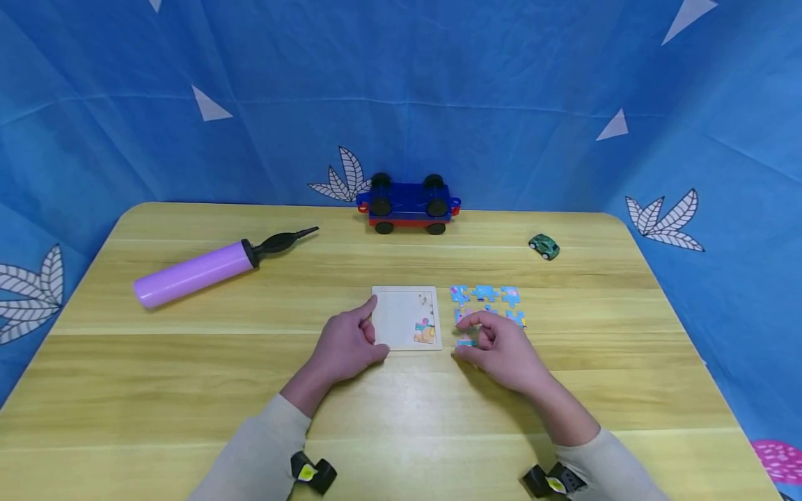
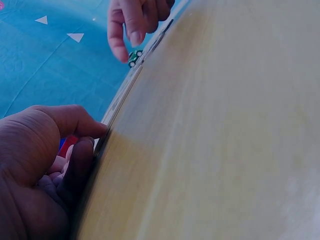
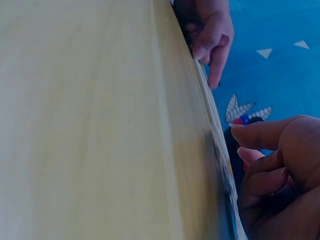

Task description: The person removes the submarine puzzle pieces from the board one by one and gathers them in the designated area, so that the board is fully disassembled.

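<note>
My left hand holds the left side of a square white jigsaw tray, its thumb by the lower left corner and its index finger at the left edge. A jigsaw piece with a printed picture lies in the tray's lower right corner. My right hand hovers over several loose blue jigsaw pieces just right of the tray. Its thumb and index finger stand apart, and nothing shows between them. That hand partly covers the nearer pieces. In the right wrist view the right hand has bent fingers low beside the tabletop.
A purple hand pump with a black nozzle lies at the left of the wooden table. At the back edge sits a blue and red toy wagon with black wheels. A small green toy car stands back right. Blue cloth hangs behind.
</note>
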`<control>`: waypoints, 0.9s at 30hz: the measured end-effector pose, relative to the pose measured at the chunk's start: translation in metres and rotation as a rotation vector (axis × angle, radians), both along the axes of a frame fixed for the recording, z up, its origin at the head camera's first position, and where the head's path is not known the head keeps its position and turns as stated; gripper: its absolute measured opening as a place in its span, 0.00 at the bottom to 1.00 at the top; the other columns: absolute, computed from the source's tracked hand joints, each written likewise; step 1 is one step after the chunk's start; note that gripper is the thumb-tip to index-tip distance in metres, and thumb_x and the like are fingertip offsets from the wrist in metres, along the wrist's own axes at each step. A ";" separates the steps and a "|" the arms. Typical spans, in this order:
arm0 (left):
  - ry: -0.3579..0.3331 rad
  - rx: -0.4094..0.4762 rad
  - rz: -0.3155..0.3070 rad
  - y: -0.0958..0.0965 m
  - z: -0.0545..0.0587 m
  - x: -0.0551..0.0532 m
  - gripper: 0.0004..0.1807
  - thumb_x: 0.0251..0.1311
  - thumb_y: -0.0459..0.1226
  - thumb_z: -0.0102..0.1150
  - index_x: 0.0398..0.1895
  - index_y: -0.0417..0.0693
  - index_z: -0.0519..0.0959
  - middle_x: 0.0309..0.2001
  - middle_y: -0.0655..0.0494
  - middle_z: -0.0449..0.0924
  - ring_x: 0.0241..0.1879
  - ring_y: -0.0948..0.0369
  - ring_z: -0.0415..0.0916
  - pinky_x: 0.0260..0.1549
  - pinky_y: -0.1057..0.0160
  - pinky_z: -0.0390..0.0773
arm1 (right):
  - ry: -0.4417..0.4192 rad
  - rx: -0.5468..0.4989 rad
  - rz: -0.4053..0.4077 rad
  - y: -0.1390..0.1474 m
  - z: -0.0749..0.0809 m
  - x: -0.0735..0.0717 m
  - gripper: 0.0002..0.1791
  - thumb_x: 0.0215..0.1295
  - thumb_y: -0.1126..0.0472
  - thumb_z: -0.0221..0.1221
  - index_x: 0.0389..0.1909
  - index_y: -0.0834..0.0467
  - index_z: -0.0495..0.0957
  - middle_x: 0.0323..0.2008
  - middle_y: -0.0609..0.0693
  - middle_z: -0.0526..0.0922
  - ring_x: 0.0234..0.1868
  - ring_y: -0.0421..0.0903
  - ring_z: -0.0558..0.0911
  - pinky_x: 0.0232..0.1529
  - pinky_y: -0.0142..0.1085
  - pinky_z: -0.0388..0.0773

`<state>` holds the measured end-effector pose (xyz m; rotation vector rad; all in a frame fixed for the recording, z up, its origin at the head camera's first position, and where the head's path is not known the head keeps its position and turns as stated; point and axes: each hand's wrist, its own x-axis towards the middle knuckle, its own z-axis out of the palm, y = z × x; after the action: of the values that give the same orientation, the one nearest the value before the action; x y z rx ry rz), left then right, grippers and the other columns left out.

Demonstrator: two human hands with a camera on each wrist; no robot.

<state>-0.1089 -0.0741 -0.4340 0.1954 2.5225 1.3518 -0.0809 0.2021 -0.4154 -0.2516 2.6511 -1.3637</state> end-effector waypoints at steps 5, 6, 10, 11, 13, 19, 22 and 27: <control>-0.010 0.003 0.002 0.000 0.000 0.000 0.51 0.47 0.34 0.76 0.76 0.42 0.60 0.26 0.56 0.73 0.20 0.59 0.65 0.23 0.62 0.66 | -0.011 0.029 0.011 -0.015 0.000 -0.006 0.14 0.57 0.66 0.72 0.44 0.58 0.81 0.16 0.43 0.61 0.18 0.40 0.62 0.29 0.36 0.65; -0.012 0.002 0.003 0.000 0.000 0.000 0.51 0.47 0.34 0.76 0.76 0.43 0.60 0.26 0.56 0.73 0.21 0.59 0.65 0.23 0.62 0.66 | -0.011 0.031 0.010 -0.017 0.000 -0.007 0.14 0.57 0.66 0.72 0.44 0.58 0.81 0.16 0.43 0.61 0.18 0.40 0.62 0.29 0.36 0.64; -0.015 0.001 0.002 0.000 0.001 0.000 0.51 0.47 0.34 0.76 0.76 0.43 0.60 0.26 0.56 0.73 0.21 0.59 0.65 0.23 0.61 0.66 | -0.010 0.040 0.024 -0.026 0.001 -0.011 0.15 0.57 0.65 0.72 0.44 0.58 0.82 0.16 0.43 0.61 0.18 0.40 0.61 0.27 0.36 0.63; -0.014 0.001 0.000 0.000 0.001 0.000 0.51 0.47 0.34 0.76 0.76 0.43 0.60 0.26 0.56 0.73 0.20 0.59 0.65 0.24 0.61 0.66 | -0.013 0.044 0.028 -0.027 0.001 -0.012 0.15 0.57 0.64 0.72 0.44 0.58 0.82 0.16 0.43 0.61 0.17 0.40 0.61 0.27 0.36 0.62; -0.009 0.002 -0.004 0.000 0.001 0.000 0.51 0.47 0.34 0.76 0.76 0.43 0.60 0.26 0.57 0.73 0.20 0.60 0.65 0.24 0.61 0.67 | -0.018 0.060 0.035 -0.031 0.002 -0.013 0.15 0.57 0.64 0.72 0.45 0.58 0.82 0.15 0.43 0.62 0.18 0.40 0.61 0.27 0.37 0.63; 0.008 -0.005 -0.013 0.000 0.001 0.000 0.50 0.46 0.35 0.76 0.75 0.42 0.61 0.25 0.57 0.73 0.20 0.61 0.65 0.25 0.61 0.67 | -0.043 0.131 0.062 -0.038 0.003 -0.019 0.15 0.59 0.62 0.71 0.46 0.55 0.82 0.16 0.44 0.66 0.18 0.41 0.63 0.28 0.39 0.65; 0.018 -0.007 -0.016 0.000 0.001 0.000 0.50 0.46 0.35 0.76 0.75 0.41 0.61 0.25 0.58 0.73 0.20 0.61 0.65 0.25 0.61 0.68 | -0.056 0.152 0.071 -0.041 0.002 -0.022 0.14 0.59 0.62 0.71 0.46 0.53 0.82 0.17 0.45 0.67 0.18 0.42 0.65 0.28 0.39 0.65; 0.023 -0.006 -0.018 -0.001 0.000 -0.001 0.50 0.47 0.35 0.76 0.75 0.42 0.62 0.25 0.58 0.73 0.20 0.61 0.65 0.25 0.61 0.68 | -0.069 0.167 0.068 -0.045 0.002 -0.027 0.12 0.60 0.61 0.70 0.44 0.52 0.81 0.17 0.47 0.68 0.18 0.44 0.66 0.26 0.40 0.65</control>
<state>-0.1099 -0.0751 -0.4342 0.2330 2.5370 1.3421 -0.1076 0.1571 -0.4138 -0.2664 2.6537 -1.1033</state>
